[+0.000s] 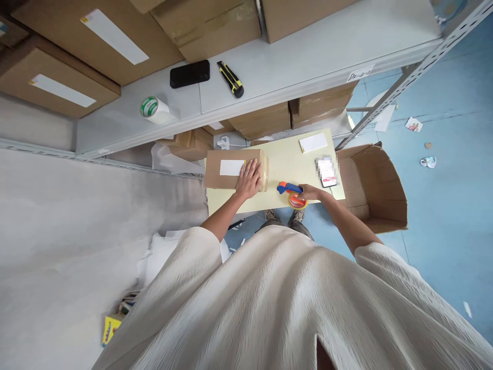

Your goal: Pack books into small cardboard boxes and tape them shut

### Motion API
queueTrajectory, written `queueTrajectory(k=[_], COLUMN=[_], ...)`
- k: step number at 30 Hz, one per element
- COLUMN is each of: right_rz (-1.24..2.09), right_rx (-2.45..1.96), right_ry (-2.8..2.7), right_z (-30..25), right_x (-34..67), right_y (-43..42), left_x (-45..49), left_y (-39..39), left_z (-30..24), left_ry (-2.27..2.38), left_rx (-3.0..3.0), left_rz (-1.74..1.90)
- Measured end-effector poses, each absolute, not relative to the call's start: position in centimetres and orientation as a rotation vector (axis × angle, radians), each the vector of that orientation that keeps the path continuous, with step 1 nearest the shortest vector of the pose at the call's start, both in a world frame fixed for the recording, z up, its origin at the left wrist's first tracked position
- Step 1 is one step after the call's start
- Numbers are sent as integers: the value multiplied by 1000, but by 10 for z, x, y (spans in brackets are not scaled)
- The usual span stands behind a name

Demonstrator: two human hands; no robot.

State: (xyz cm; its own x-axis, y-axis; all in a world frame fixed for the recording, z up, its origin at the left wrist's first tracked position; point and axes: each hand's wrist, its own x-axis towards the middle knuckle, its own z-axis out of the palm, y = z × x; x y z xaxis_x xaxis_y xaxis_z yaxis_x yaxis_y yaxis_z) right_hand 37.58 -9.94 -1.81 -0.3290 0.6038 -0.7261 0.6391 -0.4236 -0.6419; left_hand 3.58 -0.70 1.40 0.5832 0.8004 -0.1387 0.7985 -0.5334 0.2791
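Note:
My left hand (249, 180) lies flat on top of a closed cardboard box (215, 177), fingers stretched out over the edge of its white label (230, 167). Clear tape runs along the right end of that box. In my right hand (308, 192) is a blue and orange tape dispenser (290, 187) with a tape roll, held above the front edge of the pale yellow table (279, 167), apart from the box. The fingers close round its right end and are partly hidden.
A white card (313, 143) and a partly blurred phone (327, 172) lie at the table's right. An open carton (372, 187) stands beyond. On the shelf (265, 72) above are a utility knife (231, 79), a black phone (190, 74), a tape roll (154, 109) and several boxes.

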Motion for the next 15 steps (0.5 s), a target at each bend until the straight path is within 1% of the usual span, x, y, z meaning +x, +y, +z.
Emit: queueTrajectory(k=[3, 10, 12, 15], right_rz=[-2018, -1974, -1909, -1635], right_rx=[1970, 2285, 2354, 2390], right_ry=[1652, 1798, 1907, 2141], right_z=[-4, 59, 81, 119], right_x=[387, 411, 418, 426], right_y=[-93, -62, -47, -18], left_x=[44, 73, 76, 73], left_y=[-7, -7, -6, -4], left_z=[10, -8, -9, -9], left_ry=[1359, 1576, 1574, 1538], left_rx=[2462, 2307, 2294, 2281], left_rz=[83, 357, 387, 424])
